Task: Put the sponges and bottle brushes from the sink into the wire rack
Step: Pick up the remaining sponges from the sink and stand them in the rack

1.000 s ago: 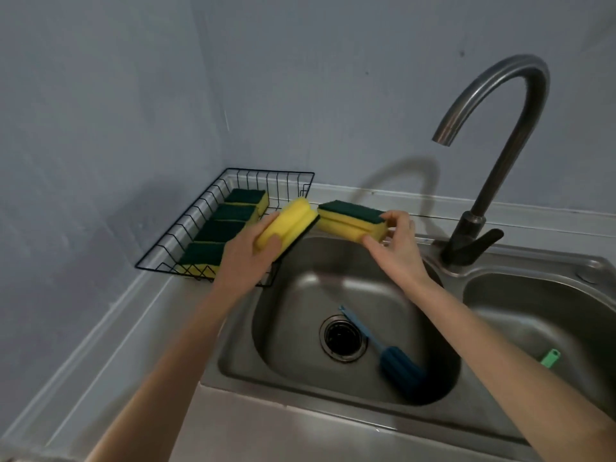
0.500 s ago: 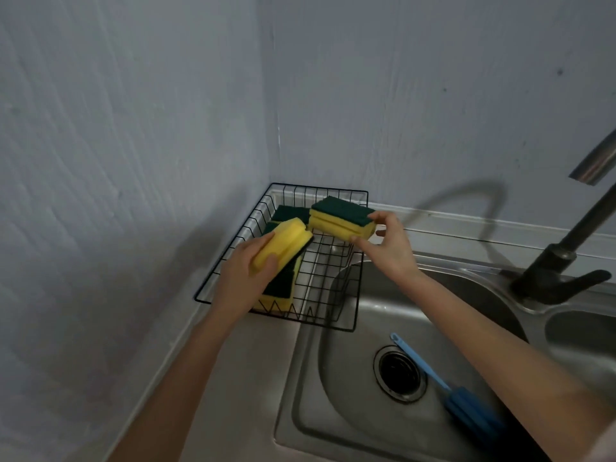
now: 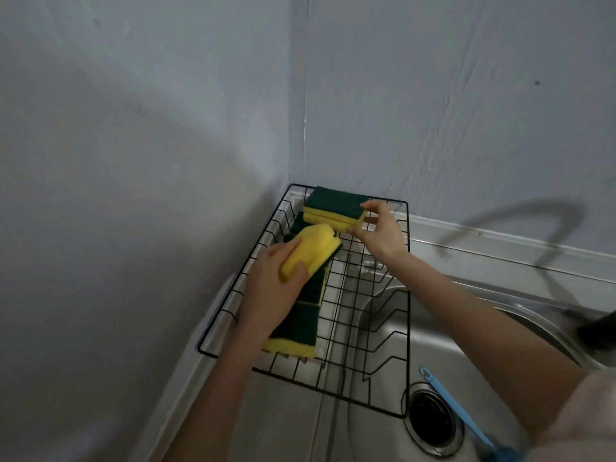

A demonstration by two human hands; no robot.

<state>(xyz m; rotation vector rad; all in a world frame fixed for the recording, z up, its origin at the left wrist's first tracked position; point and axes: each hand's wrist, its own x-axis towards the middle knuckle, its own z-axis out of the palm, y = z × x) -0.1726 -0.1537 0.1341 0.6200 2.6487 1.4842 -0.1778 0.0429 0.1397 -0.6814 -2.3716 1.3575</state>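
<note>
The wire rack's (image 3: 383,328) right half lies bare; sponges (image 3: 300,325) fill its left row, seemingly to the far wall.

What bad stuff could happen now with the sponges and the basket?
The right hand pinches its yellow-and-green sponge only at one end, so it might slip and drop crooked. The black wire rack partly overhangs the steel sink; pushing down there could tip it. The blue bottle brush lies in the sink and could get forgotten.
</note>
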